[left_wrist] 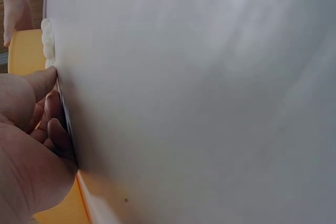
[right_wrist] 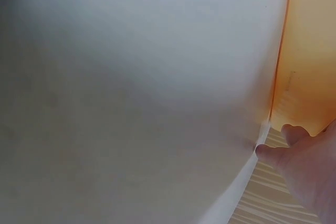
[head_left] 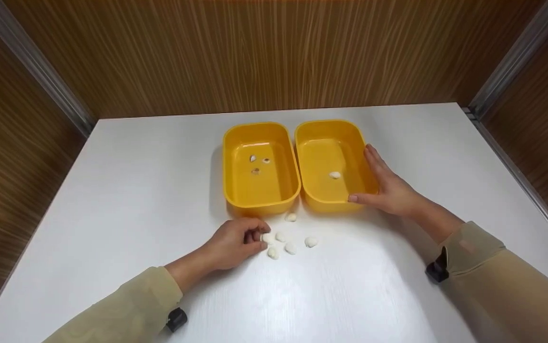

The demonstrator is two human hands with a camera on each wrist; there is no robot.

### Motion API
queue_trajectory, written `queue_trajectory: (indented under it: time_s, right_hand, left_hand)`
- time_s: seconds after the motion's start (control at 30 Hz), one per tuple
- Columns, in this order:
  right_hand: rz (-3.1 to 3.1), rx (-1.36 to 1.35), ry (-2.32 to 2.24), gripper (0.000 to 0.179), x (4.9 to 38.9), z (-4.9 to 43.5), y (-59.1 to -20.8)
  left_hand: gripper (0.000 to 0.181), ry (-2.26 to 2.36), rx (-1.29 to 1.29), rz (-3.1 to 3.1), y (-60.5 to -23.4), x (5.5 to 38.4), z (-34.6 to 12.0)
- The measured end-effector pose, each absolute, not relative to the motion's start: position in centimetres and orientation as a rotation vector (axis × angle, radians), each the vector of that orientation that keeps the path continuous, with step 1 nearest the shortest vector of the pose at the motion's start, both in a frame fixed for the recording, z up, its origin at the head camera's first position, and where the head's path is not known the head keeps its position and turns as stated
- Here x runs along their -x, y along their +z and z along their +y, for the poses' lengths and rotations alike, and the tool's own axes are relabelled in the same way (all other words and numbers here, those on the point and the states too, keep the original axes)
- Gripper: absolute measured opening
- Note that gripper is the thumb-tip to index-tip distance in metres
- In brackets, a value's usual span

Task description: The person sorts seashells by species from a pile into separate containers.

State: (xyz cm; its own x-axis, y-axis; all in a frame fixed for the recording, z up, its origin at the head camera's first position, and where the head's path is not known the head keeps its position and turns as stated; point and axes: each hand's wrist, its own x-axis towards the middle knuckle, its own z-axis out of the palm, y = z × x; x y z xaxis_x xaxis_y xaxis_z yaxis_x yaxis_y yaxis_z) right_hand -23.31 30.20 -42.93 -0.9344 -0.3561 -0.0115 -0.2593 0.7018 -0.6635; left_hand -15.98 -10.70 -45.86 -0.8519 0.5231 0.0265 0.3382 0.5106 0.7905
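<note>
In the head view my left hand (head_left: pixel 235 242) pinches a white seashell (head_left: pixel 267 238) between thumb and fingers, low over the table. Around its fingertips lie several more white shells, among them a front shell (head_left: pixel 273 253) and one farther right (head_left: pixel 311 242). My right hand (head_left: pixel 390 190) rests on the right yellow tub (head_left: pixel 333 206), thumb over its front rim and straight fingers along its right side. Inside that tub is one white shell (head_left: pixel 334 175). The left yellow tub (head_left: pixel 260 208) holds three small shells with brown markings (head_left: pixel 255 171). In the left wrist view, the curled fingers (left_wrist: pixel 59 132) hang close to the tabletop.
Both tubs stand side by side on a white table (head_left: pixel 159 181). One shell (head_left: pixel 291 217) lies right at the front of the tubs, near the gap between them. Wood-grain panels (head_left: pixel 274 57) enclose the table at the back and on both sides.
</note>
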Motion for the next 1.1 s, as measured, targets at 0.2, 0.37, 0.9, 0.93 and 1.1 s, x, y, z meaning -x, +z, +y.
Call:
queue_trajectory:
  time_s: [0.2,0.37,0.9,0.93,1.1]
  right_hand:
    - [2.761,0.517,-1.065,0.123,23.12,30.21,-42.84]
    - [2.756,0.495,-1.063,0.124,23.0,30.14,-42.65]
    - [2.752,0.482,-1.064,0.124,23.12,30.19,-42.69]
    - [2.752,0.478,-1.062,0.124,23.12,30.18,-42.69]
    - [2.746,0.479,-1.078,0.124,23.11,30.18,-42.72]
  left_hand:
    - [0.014,1.249,-0.733,2.533,-45.67,15.93,-10.63]
    - [0.013,1.25,-0.75,2.529,-45.51,15.91,-10.56]
    - [0.013,1.193,-0.783,2.514,-45.14,16.17,-10.62]
    - [0.013,1.185,-0.777,2.511,-45.09,16.17,-10.62]
    - [0.015,1.129,-0.781,2.511,-44.9,16.26,-10.57]
